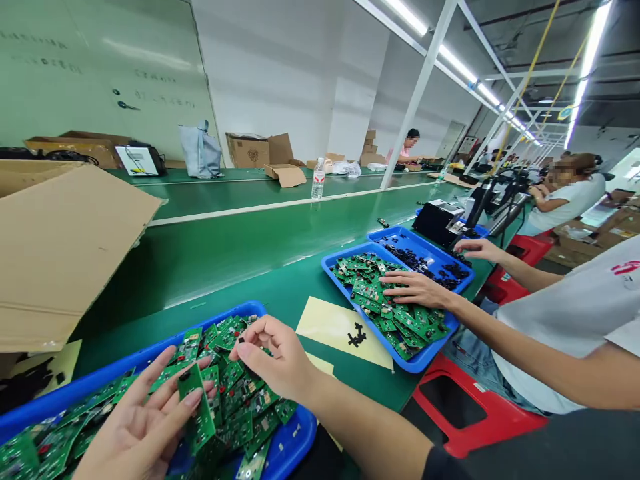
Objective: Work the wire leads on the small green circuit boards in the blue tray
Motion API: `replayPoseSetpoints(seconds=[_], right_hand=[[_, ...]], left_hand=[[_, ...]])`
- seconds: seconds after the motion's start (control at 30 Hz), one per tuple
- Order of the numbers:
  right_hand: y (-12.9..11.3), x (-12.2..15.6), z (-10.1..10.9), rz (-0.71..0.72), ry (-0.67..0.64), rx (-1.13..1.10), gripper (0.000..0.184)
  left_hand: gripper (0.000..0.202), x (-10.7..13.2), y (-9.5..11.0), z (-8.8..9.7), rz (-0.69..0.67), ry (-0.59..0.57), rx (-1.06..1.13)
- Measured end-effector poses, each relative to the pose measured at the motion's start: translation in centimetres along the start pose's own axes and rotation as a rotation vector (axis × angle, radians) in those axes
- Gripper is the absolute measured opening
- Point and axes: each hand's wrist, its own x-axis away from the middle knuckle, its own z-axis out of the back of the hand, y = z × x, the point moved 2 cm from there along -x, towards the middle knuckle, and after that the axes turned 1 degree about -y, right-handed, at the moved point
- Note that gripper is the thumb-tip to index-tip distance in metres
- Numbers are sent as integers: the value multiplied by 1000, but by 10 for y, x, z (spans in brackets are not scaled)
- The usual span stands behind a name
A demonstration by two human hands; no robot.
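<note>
My left hand point(143, 420) holds a green circuit board point(197, 407) between thumb and fingers, over a blue tray point(295, 440) heaped with several green boards. My right hand point(275, 353) hovers just right of it, thumb and forefinger pinched on a small black part point(241, 341). Both hands are above the near tray at the bottom left.
A co-worker on my right has a hand point(417, 288) on boards in a second blue tray point(425, 357); the other hand point(477, 248) reaches a tray of black parts point(430, 243). A yellow sheet point(330, 327) with black parts lies between trays. Cardboard box point(55, 253) at left, water bottle point(318, 179) beyond.
</note>
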Motion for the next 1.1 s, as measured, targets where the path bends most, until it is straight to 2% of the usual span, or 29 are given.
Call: replayPoseSetpoints(seconds=[0.1,0.23,0.4,0.53,0.67,0.83,1.0,1.1], right_hand=[[0,3,-1,-20,-56,26,20],[0,5,0,-11,-111,7,22],[1,13,1,9,-206,-3,22],[3,20,3,5,-296,82,20],[2,23,4,23,-344,225,16],[-5,24,4,150,-379,523,11],[-8,24,2,346,-391,696,14],[-7,25,2,393,-402,761,14]], left_hand=[[85,3,1,-3,117,-102,141],[95,10,8,-5,146,-115,189],[59,19,7,-8,157,-231,207],[40,21,1,-6,99,-298,147],[39,22,-1,-5,36,-317,81],[48,22,-1,-4,-11,-275,-91],[33,23,0,-7,-41,-365,-165],[31,25,1,-9,-101,-369,-276]])
